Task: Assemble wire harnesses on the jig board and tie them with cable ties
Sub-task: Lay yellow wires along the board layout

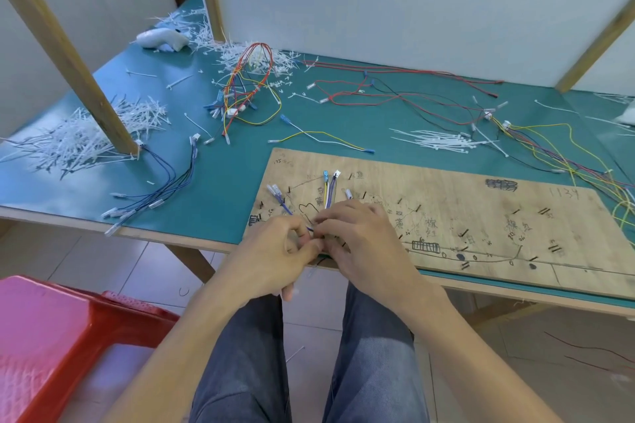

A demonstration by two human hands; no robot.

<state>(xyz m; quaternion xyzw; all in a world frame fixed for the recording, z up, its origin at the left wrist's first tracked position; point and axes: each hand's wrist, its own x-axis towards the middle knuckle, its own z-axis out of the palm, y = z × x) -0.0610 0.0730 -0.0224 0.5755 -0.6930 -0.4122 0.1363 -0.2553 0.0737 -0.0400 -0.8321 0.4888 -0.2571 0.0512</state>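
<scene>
Jig board [446, 189]: plywood sheet with inked routing lines and dark pegs [464, 233], lying on the green mat [223, 175] at the table's near edge. Wires [329, 194]: small blue, white and yellow bundle at the board's left end, terminals [325, 176] fanned toward the far side, near run passing under both hands. Left hand [275, 254]: fingers curled, thumb and forefinger pinching the bundle by the board's near-left corner. Right hand [360, 233]: fingers curled over the same spot, tips touching the left hand's and grasping the wires; whether a tie already sits between the fingers cannot be told. Step in hand, as judged: gathering the strands at a tie point and closing a tie round them. Handling notes: keep the strands parallel and flat against the drawn line, none crossing; hold the bundle seated between its pegs while one hand threads, so the terminals do not creep off their marks; pull the tie snug but not so hard that it bites the insulation; leave the tail pointing away from the board for trimming. Ties [436, 141]: loose white stock on the mat beyond the board, within the right hand's reach. Offcuts [82, 137]: white heap, far left. Harnesses [252, 86]: tied multicolour loops, behind the board.
</scene>
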